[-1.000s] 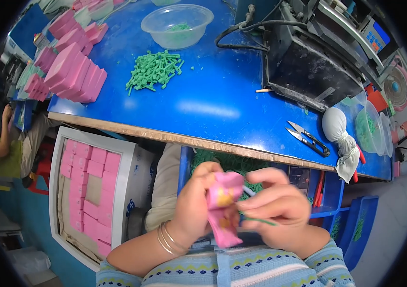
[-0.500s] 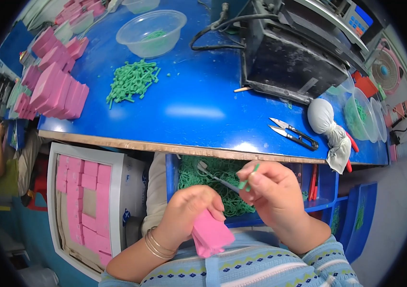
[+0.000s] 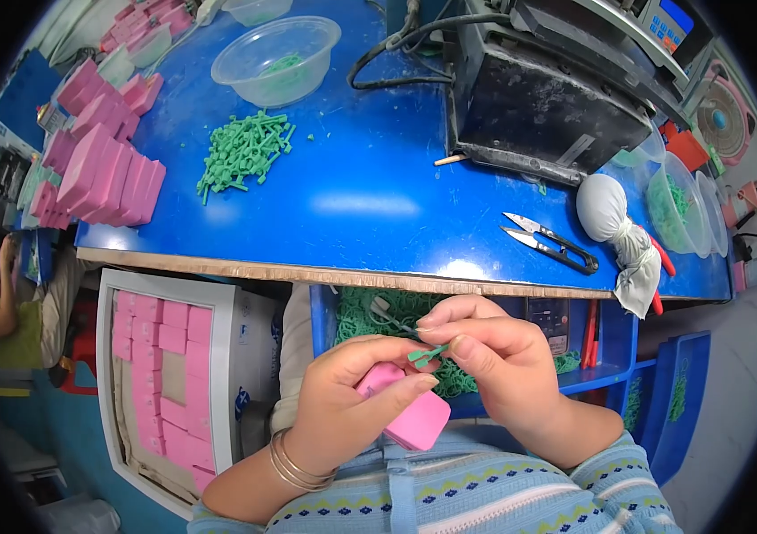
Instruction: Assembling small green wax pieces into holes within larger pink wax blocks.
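Glossy blue tabletop [image 3: 361, 240]; left hand [image 3: 343, 396] grips smooth, round-cornered pink block [image 3: 420, 422]; right hand [image 3: 507, 360] pinches slim green piece [image 3: 427, 356].

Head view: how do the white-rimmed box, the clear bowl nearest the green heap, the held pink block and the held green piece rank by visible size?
1. White-rimmed box
2. Clear bowl
3. Held pink block, partly covered
4. Held green piece

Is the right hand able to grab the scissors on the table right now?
Probably yes. The scissors lie in the open on the blue table, and nothing seems to block the right hand. But that hand is pinching a small green piece, so it may have to let go first.
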Demonstrator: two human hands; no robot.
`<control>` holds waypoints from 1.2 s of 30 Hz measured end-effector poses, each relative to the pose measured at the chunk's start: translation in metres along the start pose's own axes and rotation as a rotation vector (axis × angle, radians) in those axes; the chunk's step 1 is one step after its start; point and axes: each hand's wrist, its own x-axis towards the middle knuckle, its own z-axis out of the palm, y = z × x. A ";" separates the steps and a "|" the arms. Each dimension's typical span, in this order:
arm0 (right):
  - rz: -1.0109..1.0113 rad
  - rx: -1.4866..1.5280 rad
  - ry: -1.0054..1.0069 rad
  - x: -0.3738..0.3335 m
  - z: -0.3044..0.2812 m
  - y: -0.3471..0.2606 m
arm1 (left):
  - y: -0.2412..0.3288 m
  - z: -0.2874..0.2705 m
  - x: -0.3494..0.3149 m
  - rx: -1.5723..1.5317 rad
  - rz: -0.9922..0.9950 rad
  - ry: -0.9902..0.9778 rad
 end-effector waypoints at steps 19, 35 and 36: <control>0.665 0.629 -0.326 0.009 -0.004 0.033 | 0.032 -0.055 0.057 0.957 0.881 0.512; 0.219 0.179 -0.177 0.012 -0.010 -0.008 | 0.031 -0.015 0.036 0.412 0.455 0.047; 0.170 0.036 -0.168 0.013 -0.009 -0.011 | 0.028 -0.012 0.036 0.363 0.443 0.018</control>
